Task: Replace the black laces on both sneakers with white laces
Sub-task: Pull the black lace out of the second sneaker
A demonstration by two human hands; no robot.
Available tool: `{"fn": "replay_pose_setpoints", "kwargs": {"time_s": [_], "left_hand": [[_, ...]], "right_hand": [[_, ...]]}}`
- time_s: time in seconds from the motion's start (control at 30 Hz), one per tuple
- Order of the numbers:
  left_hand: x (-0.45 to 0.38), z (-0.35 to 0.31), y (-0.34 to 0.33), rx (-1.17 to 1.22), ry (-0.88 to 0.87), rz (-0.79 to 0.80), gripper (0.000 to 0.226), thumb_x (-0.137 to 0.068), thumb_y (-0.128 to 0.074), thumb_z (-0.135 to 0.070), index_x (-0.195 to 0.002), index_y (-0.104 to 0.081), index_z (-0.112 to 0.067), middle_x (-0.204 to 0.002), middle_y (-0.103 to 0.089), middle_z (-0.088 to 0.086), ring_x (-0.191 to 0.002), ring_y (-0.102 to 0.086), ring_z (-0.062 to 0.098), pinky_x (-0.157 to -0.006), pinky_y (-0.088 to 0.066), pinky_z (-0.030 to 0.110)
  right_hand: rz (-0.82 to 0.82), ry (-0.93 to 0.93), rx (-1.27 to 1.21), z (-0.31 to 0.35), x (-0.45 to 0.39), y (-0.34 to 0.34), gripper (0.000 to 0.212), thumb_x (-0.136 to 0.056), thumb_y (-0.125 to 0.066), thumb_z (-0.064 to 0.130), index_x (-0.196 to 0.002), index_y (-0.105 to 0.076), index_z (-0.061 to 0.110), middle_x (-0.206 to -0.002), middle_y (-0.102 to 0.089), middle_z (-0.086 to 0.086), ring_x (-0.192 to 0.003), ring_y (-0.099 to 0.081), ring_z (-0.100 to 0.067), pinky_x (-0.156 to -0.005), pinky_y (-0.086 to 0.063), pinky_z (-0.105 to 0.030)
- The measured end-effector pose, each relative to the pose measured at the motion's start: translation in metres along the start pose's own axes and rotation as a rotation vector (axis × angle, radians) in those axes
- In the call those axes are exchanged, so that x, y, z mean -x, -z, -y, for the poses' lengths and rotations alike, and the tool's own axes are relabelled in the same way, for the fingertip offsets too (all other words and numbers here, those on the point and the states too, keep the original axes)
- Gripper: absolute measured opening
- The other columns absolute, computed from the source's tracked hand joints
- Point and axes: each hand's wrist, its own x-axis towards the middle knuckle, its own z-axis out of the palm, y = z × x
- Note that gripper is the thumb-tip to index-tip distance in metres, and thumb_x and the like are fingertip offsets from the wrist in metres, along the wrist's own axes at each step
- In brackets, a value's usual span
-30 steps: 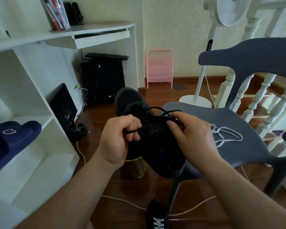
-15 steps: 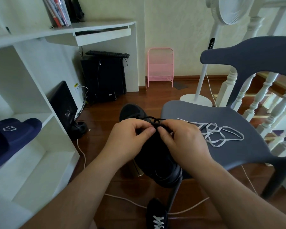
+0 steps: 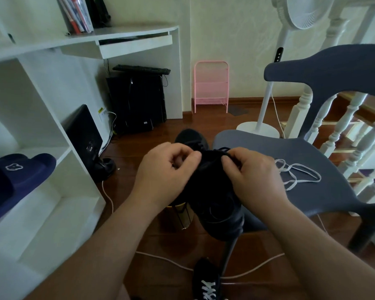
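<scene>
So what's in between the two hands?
In the head view, the black sneaker sits between the left hand and right hand, with its black laces bunched at their fingertips.

Both hands cover the black sneaker's [image 3: 214, 204] lacing; the floor sneaker [image 3: 206, 280] is cut off below.

Single head view, looking forward-down, close over hands, wide-angle

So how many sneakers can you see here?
2: one black sneaker held in both hands by the chair, and another sneaker with white laces on the floor below.
</scene>
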Motion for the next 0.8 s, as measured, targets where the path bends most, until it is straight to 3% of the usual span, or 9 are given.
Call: {"fn": "replay_pose_setpoints", "kwargs": {"time_s": [0.1,0.2,0.33,0.47,0.57,0.7,0.77,0.8], "left_hand": [[0.000,-0.011,-0.011,-0.214,-0.095,0.082,0.040,-0.091,-0.049,-0.068,-0.102,-0.078,-0.042,-0.089,-0.060,-0.017,-0.092,-0.057,0.008,-0.080,-0.051,0.036],[0.001,-0.011,-0.016,-0.209,-0.153,0.067,0.027,-0.101,-0.057,-0.051,-0.101,-0.080,-0.037,-0.090,-0.063,-0.016,-0.093,-0.057,0.008,-0.082,-0.050,0.036],[0.002,-0.010,-0.009,0.144,-0.084,0.048,0.020,-0.088,-0.059,-0.030,-0.071,-0.070,-0.030,-0.080,-0.062,-0.013,-0.078,-0.061,0.007,-0.065,-0.045,0.017],[0.003,0.000,0.011,0.477,-0.116,0.181,0.035,-0.077,-0.045,-0.005,-0.054,-0.044,-0.031,-0.063,-0.042,-0.006,-0.059,-0.040,0.014,-0.056,-0.032,0.027],[0.001,0.012,0.025,0.522,-0.157,0.172,0.034,-0.077,-0.044,-0.010,-0.054,-0.039,-0.035,-0.061,-0.037,-0.006,-0.056,-0.034,0.014,-0.053,-0.028,0.027],[-0.003,0.035,0.035,0.290,0.035,0.107,0.031,-0.083,-0.045,-0.035,-0.056,-0.032,-0.026,-0.060,-0.032,-0.007,-0.056,-0.032,0.014,-0.057,-0.028,0.035],[-0.006,0.047,0.032,-0.031,0.202,0.163,0.030,-0.084,-0.047,-0.041,-0.064,-0.040,-0.021,-0.068,-0.040,-0.004,-0.061,-0.040,0.017,-0.061,-0.034,0.040],[-0.006,0.049,0.029,-0.205,0.261,0.188,0.021,-0.086,-0.053,-0.040,-0.069,-0.049,-0.028,-0.078,-0.047,-0.005,-0.070,-0.048,0.018,-0.066,-0.043,0.040]], "right_hand": [[0.050,0.026,0.008,0.010,0.003,-0.006,0.026,-0.100,-0.054,0.042,-0.090,-0.069,0.024,-0.076,-0.067,0.005,-0.075,-0.063,-0.020,-0.067,-0.052,-0.041],[0.045,0.052,0.002,0.013,0.004,-0.007,0.026,-0.100,-0.054,0.044,-0.092,-0.069,0.025,-0.078,-0.067,0.006,-0.077,-0.064,-0.022,-0.068,-0.053,-0.041],[-0.025,0.074,0.012,0.005,0.000,-0.002,0.022,-0.100,-0.058,0.039,-0.092,-0.071,0.023,-0.077,-0.068,0.005,-0.075,-0.064,-0.022,-0.066,-0.052,-0.038],[-0.049,0.014,-0.071,-0.010,-0.005,0.005,0.020,-0.102,-0.059,0.035,-0.095,-0.073,0.022,-0.075,-0.067,0.008,-0.073,-0.063,-0.014,-0.067,-0.050,-0.034],[-0.088,-0.049,-0.117,-0.017,-0.007,0.008,0.019,-0.102,-0.059,0.035,-0.098,-0.074,0.024,-0.076,-0.068,0.011,-0.074,-0.060,-0.007,-0.064,-0.046,-0.028],[-0.101,-0.068,-0.169,-0.020,-0.007,0.012,0.017,-0.102,-0.059,0.036,-0.104,-0.074,0.028,-0.079,-0.066,0.018,-0.079,-0.063,-0.003,-0.068,-0.049,-0.026],[-0.105,-0.037,-0.181,-0.018,-0.006,0.013,0.015,-0.102,-0.059,0.035,-0.106,-0.073,0.029,-0.080,-0.066,0.020,-0.082,-0.063,-0.003,-0.068,-0.051,-0.027],[-0.105,-0.024,-0.187,-0.016,-0.005,0.013,0.015,-0.102,-0.059,0.035,-0.106,-0.073,0.029,-0.081,-0.066,0.020,-0.085,-0.062,-0.002,-0.067,-0.051,-0.026]]}}
